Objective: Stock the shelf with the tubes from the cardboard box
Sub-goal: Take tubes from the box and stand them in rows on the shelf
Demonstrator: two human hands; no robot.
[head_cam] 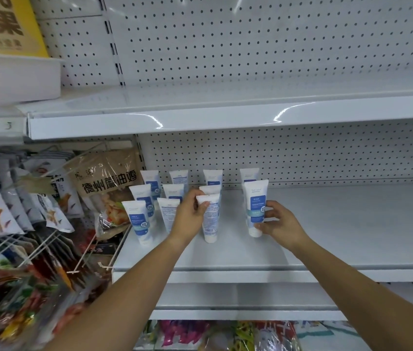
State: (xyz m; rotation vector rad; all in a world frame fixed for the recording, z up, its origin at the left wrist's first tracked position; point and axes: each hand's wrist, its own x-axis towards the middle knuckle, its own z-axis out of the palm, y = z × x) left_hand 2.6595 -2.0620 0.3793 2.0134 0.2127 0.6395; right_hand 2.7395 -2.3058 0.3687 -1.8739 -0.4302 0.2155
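Several white tubes with blue labels stand cap-down in rows on the left part of the white middle shelf (327, 224). My left hand (190, 211) pinches the top of a front-row tube (210, 224) that shows its back label. My right hand (280, 222) grips the lower side of another upright tube (255, 206) at the right end of the group. Both tubes rest on the shelf. A front-left tube (138, 221) stands alone near the shelf's left edge. The cardboard box is out of view.
An upper white shelf (225, 117) overhangs above the pegboard back wall (301, 153). Hanging snack bags (109, 183) on wire hooks crowd the left side. Packaged goods (225, 335) lie on the lowest level. A white bin (15, 77) sits at upper left.
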